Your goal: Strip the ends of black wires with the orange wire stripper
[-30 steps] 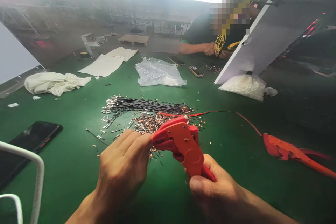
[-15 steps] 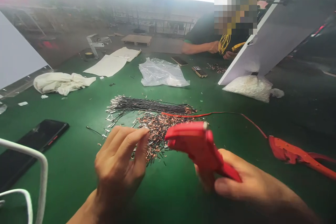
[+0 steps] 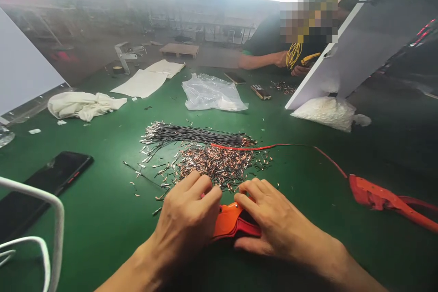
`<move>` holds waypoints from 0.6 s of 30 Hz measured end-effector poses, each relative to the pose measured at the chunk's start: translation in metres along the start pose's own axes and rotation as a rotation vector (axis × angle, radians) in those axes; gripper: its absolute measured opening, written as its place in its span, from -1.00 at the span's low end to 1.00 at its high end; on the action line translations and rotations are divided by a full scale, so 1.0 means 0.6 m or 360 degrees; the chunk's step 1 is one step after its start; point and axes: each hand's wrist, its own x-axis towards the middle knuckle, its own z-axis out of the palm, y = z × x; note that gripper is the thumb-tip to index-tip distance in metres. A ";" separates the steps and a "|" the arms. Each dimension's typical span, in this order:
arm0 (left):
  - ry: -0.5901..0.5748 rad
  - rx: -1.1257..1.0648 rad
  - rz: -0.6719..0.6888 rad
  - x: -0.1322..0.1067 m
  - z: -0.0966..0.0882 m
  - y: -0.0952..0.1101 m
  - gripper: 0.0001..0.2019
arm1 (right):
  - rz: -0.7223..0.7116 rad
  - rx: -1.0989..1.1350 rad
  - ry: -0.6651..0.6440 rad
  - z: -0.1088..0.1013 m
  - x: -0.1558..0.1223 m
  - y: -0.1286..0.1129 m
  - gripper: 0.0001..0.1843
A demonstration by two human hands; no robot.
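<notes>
A red and orange wire stripper (image 3: 228, 220) lies low between my two hands, just in front of the pile of scraps. My left hand (image 3: 191, 212) is closed around its left part, hiding that end. My right hand (image 3: 273, 219) grips it from the right, fingers bent over the top and thumb along the underside. Beyond them spreads a heap of short black wire cuttings with copper ends (image 3: 215, 162). Behind the heap lies a bundle of long black wires (image 3: 201, 134) with metal terminals at the left end. One loose black wire (image 3: 143, 174) rests to the left.
A second red stripper (image 3: 386, 198) lies at right, a thin red strip (image 3: 260, 148) running from it. A phone (image 3: 44, 191) and a white cable (image 3: 56, 219) are at left. Farther back are a plastic bag (image 3: 212, 93), a white cloth (image 3: 84, 106) and a co-worker's arm (image 3: 260, 61).
The wire stripper has come down and left and turned, so its orange side shows. My left hand has moved from a raised pinch onto the tool, and my right hand has shifted its grip.
</notes>
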 end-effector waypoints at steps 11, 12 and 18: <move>-0.0063 0.0069 0.0090 -0.008 0.020 0.009 -0.73 | 0.0424 0.0882 0.0387 0.015 0.022 -0.008 -0.76; -0.0060 0.0071 0.0105 -0.007 0.020 0.009 -0.73 | 0.0463 0.0920 0.0412 0.015 0.024 -0.007 -0.80; -0.0079 0.0083 0.0249 -0.001 0.014 0.013 -0.75 | 0.0243 0.0804 0.0440 0.020 0.024 -0.003 -0.84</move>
